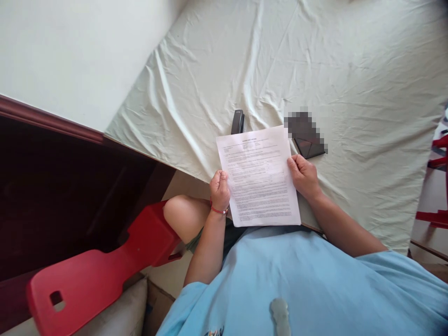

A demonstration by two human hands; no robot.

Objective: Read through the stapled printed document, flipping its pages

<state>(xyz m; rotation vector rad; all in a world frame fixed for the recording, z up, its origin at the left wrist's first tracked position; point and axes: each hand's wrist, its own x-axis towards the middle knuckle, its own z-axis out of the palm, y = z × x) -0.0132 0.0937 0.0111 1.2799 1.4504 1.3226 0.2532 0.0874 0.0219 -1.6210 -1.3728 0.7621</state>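
Printed sheets of paper, looking like a thin stack, are held up over the table's near edge, text side facing me. My left hand pinches their left edge, thumb on top; a red string bracelet circles that wrist. On the opposite edge, my right hand is closed on the sheets, its thumb along the front. Just beyond the top edge of the paper lies a black stapler, its near end hidden by the sheets. A dark flat object, partly pixelated, rests on the cloth beyond my right hand.
A pale, wrinkled cloth covers the table. To the left stands a red plastic chair beside a dark wooden panel. Red chair parts show at the far right. A cushion lies low at the left.
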